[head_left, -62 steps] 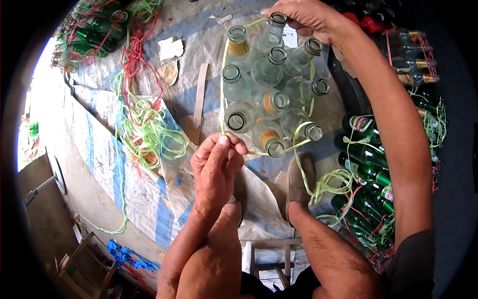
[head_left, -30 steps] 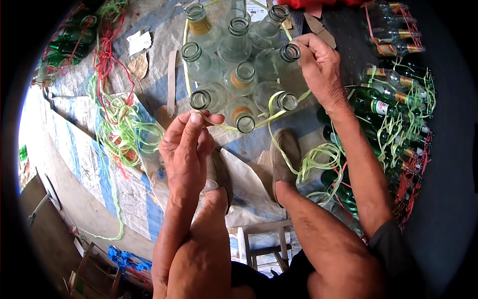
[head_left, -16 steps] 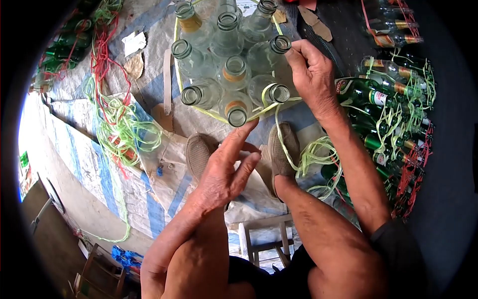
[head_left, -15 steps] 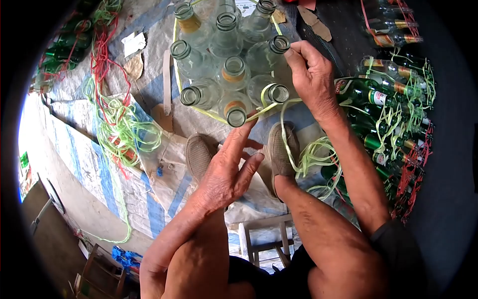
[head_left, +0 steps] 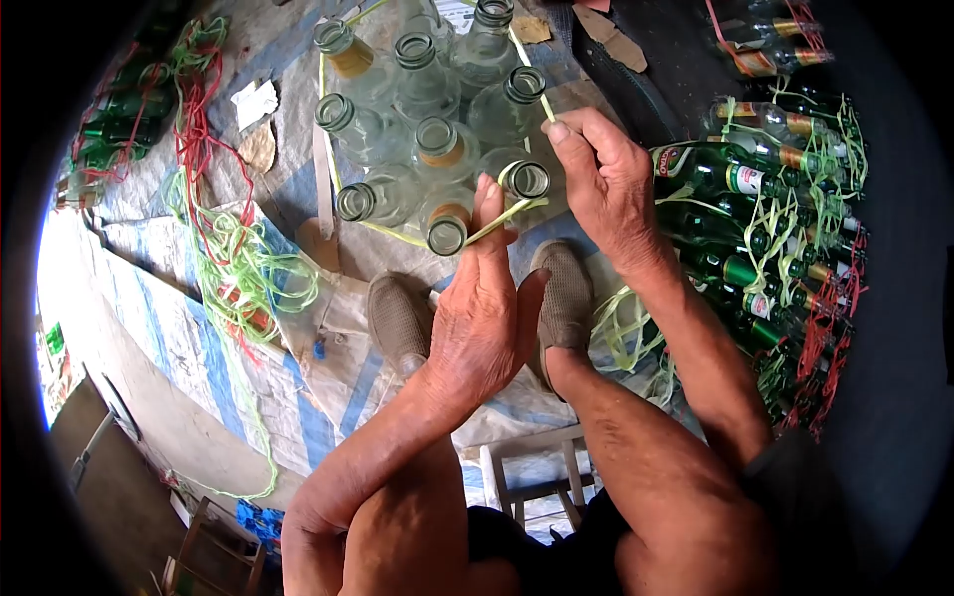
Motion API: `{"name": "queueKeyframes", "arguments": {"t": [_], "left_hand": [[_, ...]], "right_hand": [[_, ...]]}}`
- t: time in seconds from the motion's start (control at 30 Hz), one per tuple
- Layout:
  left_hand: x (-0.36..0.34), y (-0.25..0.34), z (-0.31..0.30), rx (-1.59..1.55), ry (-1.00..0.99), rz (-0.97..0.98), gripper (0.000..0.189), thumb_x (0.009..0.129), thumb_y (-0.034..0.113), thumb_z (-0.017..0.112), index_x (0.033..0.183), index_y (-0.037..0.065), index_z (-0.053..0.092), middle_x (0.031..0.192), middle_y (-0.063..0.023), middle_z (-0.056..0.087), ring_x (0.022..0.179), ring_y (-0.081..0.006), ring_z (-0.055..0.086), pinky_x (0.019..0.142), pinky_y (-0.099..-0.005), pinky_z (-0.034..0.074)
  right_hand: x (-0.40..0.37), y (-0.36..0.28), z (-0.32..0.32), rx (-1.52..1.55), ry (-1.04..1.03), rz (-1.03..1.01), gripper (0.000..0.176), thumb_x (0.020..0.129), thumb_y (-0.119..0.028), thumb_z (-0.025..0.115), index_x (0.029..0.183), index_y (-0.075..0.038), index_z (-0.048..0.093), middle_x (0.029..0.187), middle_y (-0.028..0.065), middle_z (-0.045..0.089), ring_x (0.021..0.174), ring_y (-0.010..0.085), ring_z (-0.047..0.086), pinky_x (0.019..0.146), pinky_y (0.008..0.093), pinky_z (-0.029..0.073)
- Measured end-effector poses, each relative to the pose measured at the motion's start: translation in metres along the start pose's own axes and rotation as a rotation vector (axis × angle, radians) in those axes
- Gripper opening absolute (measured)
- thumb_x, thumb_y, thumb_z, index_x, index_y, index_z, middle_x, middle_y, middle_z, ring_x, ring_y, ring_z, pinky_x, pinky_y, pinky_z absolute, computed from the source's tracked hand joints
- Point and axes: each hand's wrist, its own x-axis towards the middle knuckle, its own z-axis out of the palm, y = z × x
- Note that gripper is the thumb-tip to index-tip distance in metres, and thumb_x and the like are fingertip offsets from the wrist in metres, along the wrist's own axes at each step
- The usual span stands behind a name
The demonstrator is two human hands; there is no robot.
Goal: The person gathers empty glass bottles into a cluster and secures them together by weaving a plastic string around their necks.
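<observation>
Several clear glass bottles stand upright in a cluster at the top centre, ringed by a yellow-green plastic strip. My left hand reaches up to the cluster's near side, its fingers extended against the front bottles and the strip. Right of the bottles, my right hand pinches the strip between thumb and forefinger, and a taut length runs up from there along the cluster's right side.
Green bottles tied with strips lie stacked at the right, more bottles at the far left. Loose green and red strips lie on the striped sheet. My shoes and a wooden stool are below.
The bottles have shifted left in view. My left hand has moved up onto the front bottles. My right hand has come slightly down and left, drawing the strip at the right side.
</observation>
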Motion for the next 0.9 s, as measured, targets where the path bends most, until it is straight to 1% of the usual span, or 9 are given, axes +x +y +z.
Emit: {"name": "queueKeyframes", "arguments": {"t": [0.23, 0.33, 0.37, 0.43, 0.53, 0.7, 0.77, 0.83, 0.9], "left_hand": [[0.012, 0.003, 0.008, 0.001, 0.058, -0.072, 0.081, 0.103, 0.001, 0.066, 0.168, -0.008, 0.018, 0.159, -0.0342, 0.046, 0.108, -0.0383, 0.073, 0.09, -0.0459, 0.061], [0.027, -0.005, 0.013, -0.007, 0.146, 0.009, 0.075, 0.1, 0.002, 0.069, 0.16, -0.015, 0.028, 0.157, -0.0376, 0.047, 0.111, -0.043, 0.073, 0.085, -0.0463, 0.062], [0.032, -0.004, 0.015, -0.026, 0.224, -0.014, 0.068, 0.102, 0.003, 0.068, 0.159, -0.011, 0.034, 0.148, -0.0357, 0.055, 0.115, -0.0459, 0.071, 0.089, -0.0471, 0.06], [0.034, -0.009, 0.022, 0.004, 0.27, -0.024, 0.055, 0.106, 0.001, 0.06, 0.157, -0.008, 0.04, 0.14, -0.0277, 0.063, 0.095, -0.0324, 0.07, 0.083, -0.0411, 0.058], [0.033, -0.015, 0.025, 0.032, 0.288, -0.039, 0.048, 0.108, 0.0, 0.055, 0.155, -0.005, 0.045, 0.133, -0.0211, 0.068, 0.081, -0.022, 0.072, 0.077, -0.0367, 0.058], [0.035, -0.024, 0.029, 0.042, 0.332, 0.035, 0.045, 0.108, -0.001, 0.056, 0.151, -0.005, 0.049, 0.122, -0.0177, 0.071, 0.082, -0.0212, 0.074, 0.075, -0.0351, 0.059], [0.034, -0.023, 0.029, 0.027, 0.321, 0.023, 0.045, 0.106, -0.001, 0.058, 0.15, -0.006, 0.05, 0.128, -0.0217, 0.068, 0.095, -0.0296, 0.071, 0.083, -0.0392, 0.058], [0.034, -0.019, 0.025, -0.012, 0.298, -0.01, 0.046, 0.104, -0.001, 0.063, 0.148, -0.006, 0.051, 0.139, -0.0307, 0.062, 0.121, -0.0473, 0.066, 0.101, -0.0484, 0.055], [0.035, -0.024, 0.027, -0.011, 0.346, 0.019, 0.042, 0.105, -0.003, 0.06, 0.146, -0.005, 0.053, 0.126, -0.0215, 0.068, 0.094, -0.029, 0.069, 0.082, -0.0396, 0.056]], "right_hand": [[-0.009, -0.01, -0.001, -0.005, 0.001, 0.024, 0.013, 0.108, -0.012, 0.066, 0.1, -0.002, 0.067, 0.069, 0.0096, 0.059, 0.059, 0.016, 0.056, 0.055, 0.0336, 0.045], [-0.014, -0.02, 0.0, -0.006, -0.007, 0.042, 0.012, 0.108, -0.011, 0.066, 0.1, -0.001, 0.067, 0.071, 0.0116, 0.062, 0.059, 0.019, 0.059, 0.056, 0.0347, 0.047], [-0.016, -0.024, -0.002, -0.019, -0.027, 0.064, 0.012, 0.107, -0.01, 0.066, 0.1, -0.001, 0.067, 0.071, 0.0121, 0.062, 0.059, 0.0199, 0.06, 0.056, 0.035, 0.048], [-0.018, -0.026, -0.001, -0.011, -0.034, 0.095, 0.009, 0.106, -0.008, 0.066, 0.1, -0.001, 0.067, 0.071, 0.013, 0.062, 0.059, 0.0198, 0.06, 0.056, 0.0352, 0.048], [-0.019, -0.024, -0.001, -0.014, -0.05, 0.103, 0.006, 0.104, -0.005, 0.066, 0.1, -0.001, 0.066, 0.071, 0.0145, 0.062, 0.057, 0.022, 0.059, 0.055, 0.0353, 0.047], [-0.02, -0.031, 0.0, -0.039, -0.034, 0.041, 0.003, 0.1, 0.001, 0.068, 0.099, -0.001, 0.066, 0.072, 0.0169, 0.064, 0.055, 0.029, 0.06, 0.053, 0.0369, 0.047], [-0.023, -0.032, 0.001, -0.058, -0.03, 0.018, 0.007, 0.096, 0.003, 0.07, 0.099, -0.001, 0.066, 0.074, 0.0185, 0.067, 0.058, 0.0332, 0.065, 0.054, 0.0385, 0.048], [-0.026, -0.032, 0.002, -0.056, -0.022, -0.008, 0.008, 0.095, 0.004, 0.07, 0.1, -0.001, 0.067, 0.076, 0.0196, 0.068, 0.061, 0.0349, 0.068, 0.055, 0.039, 0.05], [-0.028, -0.033, 0.002, -0.062, -0.019, -0.031, 0.01, 0.094, 0.005, 0.069, 0.101, 0.0, 0.067, 0.078, 0.0206, 0.07, 0.064, 0.0367, 0.07, 0.056, 0.0394, 0.052]]}}
